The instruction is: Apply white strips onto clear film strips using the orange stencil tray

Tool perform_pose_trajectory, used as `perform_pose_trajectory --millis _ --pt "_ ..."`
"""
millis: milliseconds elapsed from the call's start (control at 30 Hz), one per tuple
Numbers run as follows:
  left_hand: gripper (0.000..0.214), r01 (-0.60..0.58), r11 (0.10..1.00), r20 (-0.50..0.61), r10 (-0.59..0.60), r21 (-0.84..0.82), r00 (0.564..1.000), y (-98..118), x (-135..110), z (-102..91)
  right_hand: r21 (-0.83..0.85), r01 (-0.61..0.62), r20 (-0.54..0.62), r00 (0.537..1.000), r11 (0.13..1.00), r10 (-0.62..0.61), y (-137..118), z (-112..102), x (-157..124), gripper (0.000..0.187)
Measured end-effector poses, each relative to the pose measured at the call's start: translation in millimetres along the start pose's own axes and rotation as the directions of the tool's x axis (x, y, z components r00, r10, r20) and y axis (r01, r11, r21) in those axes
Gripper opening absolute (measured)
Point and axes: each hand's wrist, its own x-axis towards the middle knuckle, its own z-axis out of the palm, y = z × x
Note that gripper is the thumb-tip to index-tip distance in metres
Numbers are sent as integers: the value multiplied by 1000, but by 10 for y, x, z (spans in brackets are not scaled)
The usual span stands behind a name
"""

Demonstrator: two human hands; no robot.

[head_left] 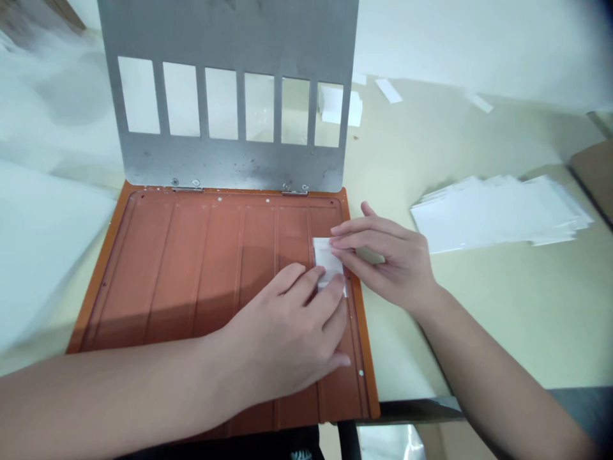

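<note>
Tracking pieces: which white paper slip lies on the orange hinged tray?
The small slip between the left hand and right hand; the others lie on the beige table, off the tray.

No legible text, labels, brands or nos. anywhere in view. The small white rectangular paper slip (328, 262) shows no readable print, nor does the loose stack of white paper sheets (498, 214) on the bench. Same for the grey metal plate with rectangular cut-outs (230, 166) and the orange rectangular board (191, 255). Small white mark on dark clothing (301, 455) at bottom edge, cut off and too small to read.
</note>
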Motion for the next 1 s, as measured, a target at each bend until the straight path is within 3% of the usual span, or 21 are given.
perform_pose_trajectory --millis 200,467,1000 --pt "53 -9 1000 9 9 22 1000 -2 -10 10 22 17 33 999 1000 -18 12 -15 -20 12" --pt "57 -11 999 -2 11 34 1000 -3 -5 11 0 -17 163 986 1000 16 -9 -57 -12 12" --pt "57 26 998 41 -28 61 999 27 -27 -5 6 -73 197 978 997 71 -23 -83 -5 12"
